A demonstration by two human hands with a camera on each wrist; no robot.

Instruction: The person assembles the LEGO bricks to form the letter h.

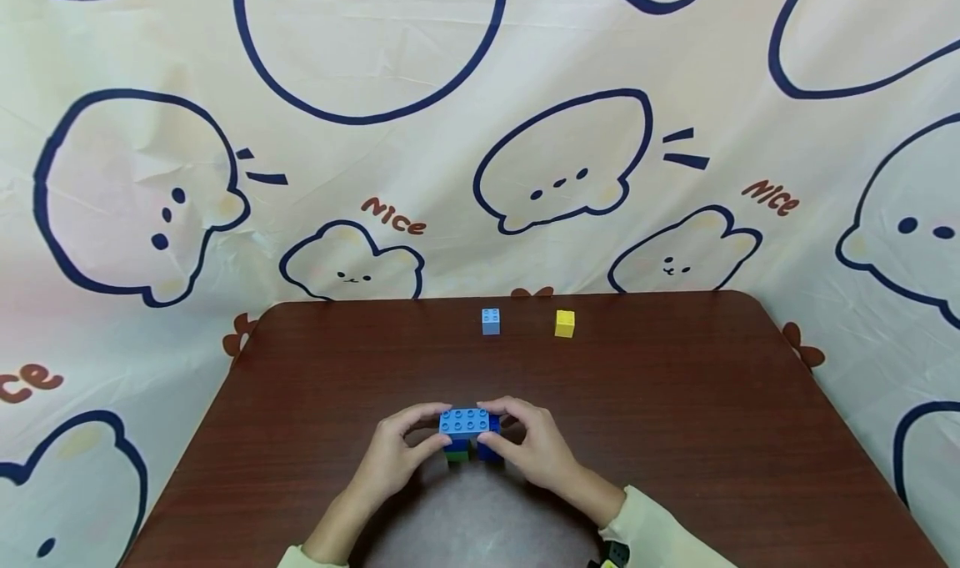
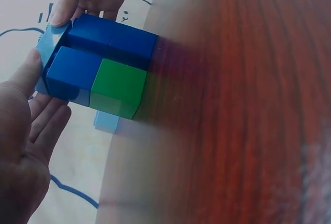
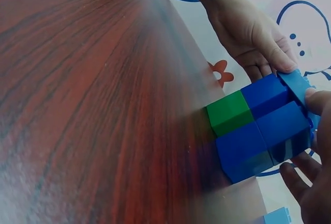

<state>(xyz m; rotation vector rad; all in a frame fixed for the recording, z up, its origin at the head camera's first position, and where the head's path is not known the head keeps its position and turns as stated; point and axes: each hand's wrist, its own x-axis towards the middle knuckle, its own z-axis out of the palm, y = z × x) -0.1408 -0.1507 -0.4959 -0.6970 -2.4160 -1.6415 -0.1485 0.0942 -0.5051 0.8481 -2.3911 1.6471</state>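
A long light blue toy brick [image 1: 464, 422] with studs on top spans two short columns near the table's front. The left column has a dark blue brick [image 2: 77, 76] over a green brick [image 2: 119, 88]; dark blue bricks [image 3: 243, 149] make up the right one. My left hand [image 1: 392, 451] pinches the long brick's left end between thumb and fingers. At its other end, my right hand [image 1: 538, 447] grips it the same way, thumb in front and fingers behind. A narrow gap runs between the columns below the long brick.
Toward the back edge of the brown wooden table [image 1: 337, 359] stand a small light blue brick [image 1: 491, 322] and a yellow brick [image 1: 565, 324], apart from each other. A pale cloth [image 1: 442, 159] with cartoon outlines hangs behind and beside the table.
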